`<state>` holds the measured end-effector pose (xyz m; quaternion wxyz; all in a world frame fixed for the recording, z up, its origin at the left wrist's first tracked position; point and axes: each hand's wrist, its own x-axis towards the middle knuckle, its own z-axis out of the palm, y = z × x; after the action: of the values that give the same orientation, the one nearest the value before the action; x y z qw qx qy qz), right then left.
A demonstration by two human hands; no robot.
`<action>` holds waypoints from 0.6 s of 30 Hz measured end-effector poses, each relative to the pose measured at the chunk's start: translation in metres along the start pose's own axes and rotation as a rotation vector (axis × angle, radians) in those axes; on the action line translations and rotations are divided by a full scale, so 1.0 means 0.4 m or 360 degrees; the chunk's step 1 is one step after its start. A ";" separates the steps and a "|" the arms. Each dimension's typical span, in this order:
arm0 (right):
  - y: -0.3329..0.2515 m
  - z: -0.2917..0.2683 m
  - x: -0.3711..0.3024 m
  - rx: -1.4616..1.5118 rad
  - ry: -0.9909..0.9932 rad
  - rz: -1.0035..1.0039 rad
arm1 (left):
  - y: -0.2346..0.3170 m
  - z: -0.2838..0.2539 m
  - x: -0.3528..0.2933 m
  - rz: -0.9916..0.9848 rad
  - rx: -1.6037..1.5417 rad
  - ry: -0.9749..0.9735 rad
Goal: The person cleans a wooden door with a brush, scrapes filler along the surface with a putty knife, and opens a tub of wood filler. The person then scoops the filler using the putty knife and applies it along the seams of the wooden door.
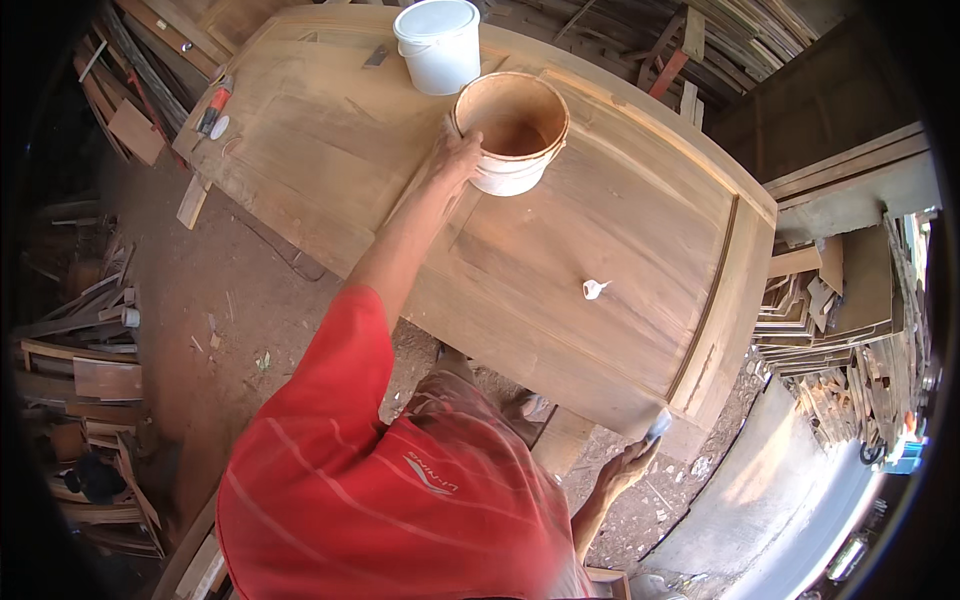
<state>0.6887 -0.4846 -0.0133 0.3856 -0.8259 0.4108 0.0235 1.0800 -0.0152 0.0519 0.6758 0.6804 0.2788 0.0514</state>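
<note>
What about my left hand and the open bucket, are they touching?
Touching. The head view shows it: your left hand grips the open bucket at its left side, by the rim, with no visible gap.

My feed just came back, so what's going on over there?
A person in a red shirt stands at a large wooden panel. Their left hand grips the open bucket by its rim. Their right hand holds a small bluish thing, too blurred to name, near the panel's near right corner. A lidded white bucket stands behind the open one.
</note>
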 end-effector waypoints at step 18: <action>-0.103 0.187 -0.192 -0.0234 0.0462 0.0083 | 0.102 -0.227 0.833 -0.0267 -0.0828 0.0192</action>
<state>0.6874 -0.3698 -0.0132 0.2600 -0.8356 0.4807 -0.0560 1.3317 0.2182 -0.0042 0.8118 0.4543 0.3514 0.1054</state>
